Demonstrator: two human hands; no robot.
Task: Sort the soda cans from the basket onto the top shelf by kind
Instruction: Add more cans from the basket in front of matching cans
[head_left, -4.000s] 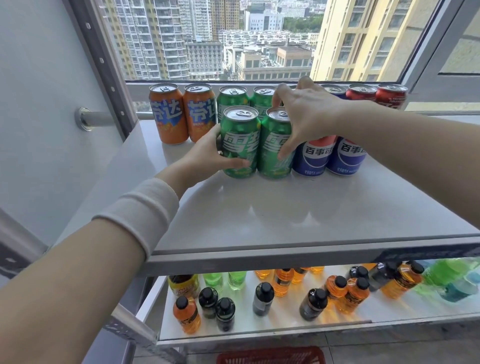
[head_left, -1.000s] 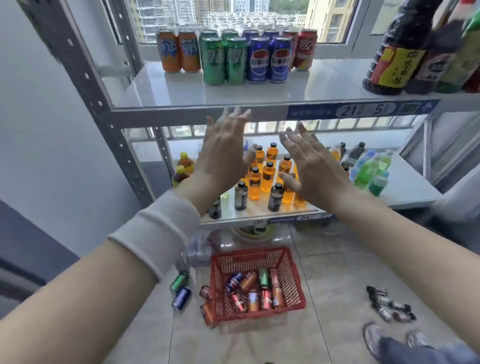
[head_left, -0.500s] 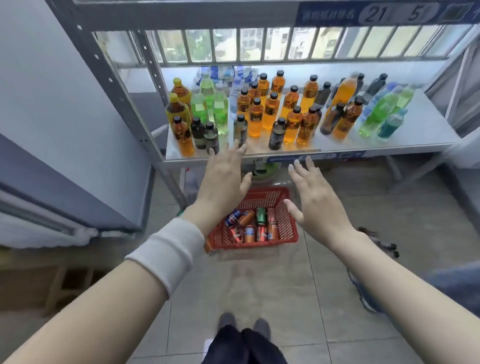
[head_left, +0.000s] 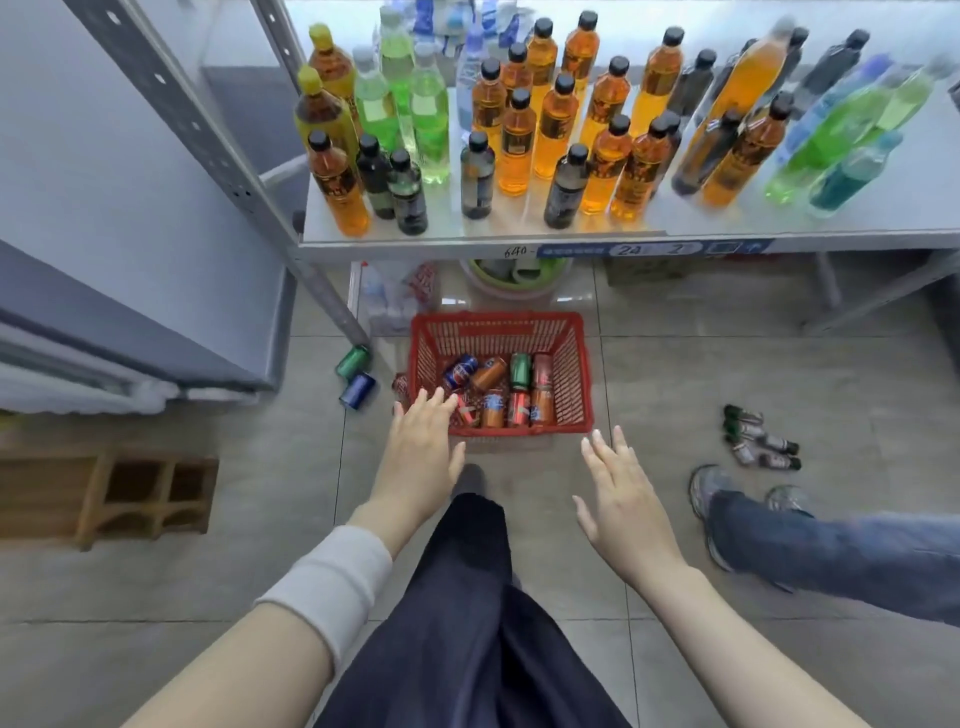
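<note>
A red plastic basket (head_left: 571, 332) stands on the tiled floor below the shelf unit. Several soda cans lie inside it: a blue can (head_left: 460, 371), orange cans (head_left: 489, 372), a green can (head_left: 519, 370) and red cans (head_left: 543, 370). My left hand (head_left: 422, 457) hovers open over the basket's near left corner, fingers spread, holding nothing. My right hand (head_left: 621, 493) is open in front of the basket's near right corner, clear of it. The top shelf is out of view.
A green can (head_left: 353, 359), a blue can (head_left: 357, 389) and a red can (head_left: 400, 384) lie on the floor left of the basket. The lower shelf (head_left: 571, 244) holds many bottles. Small bottles (head_left: 758, 441) and another person's legs (head_left: 831, 545) are at right.
The view has dropped from the top shelf to the floor. Both empty hands have come down from shelf height towards the basket, the left one now over its near corner.
</note>
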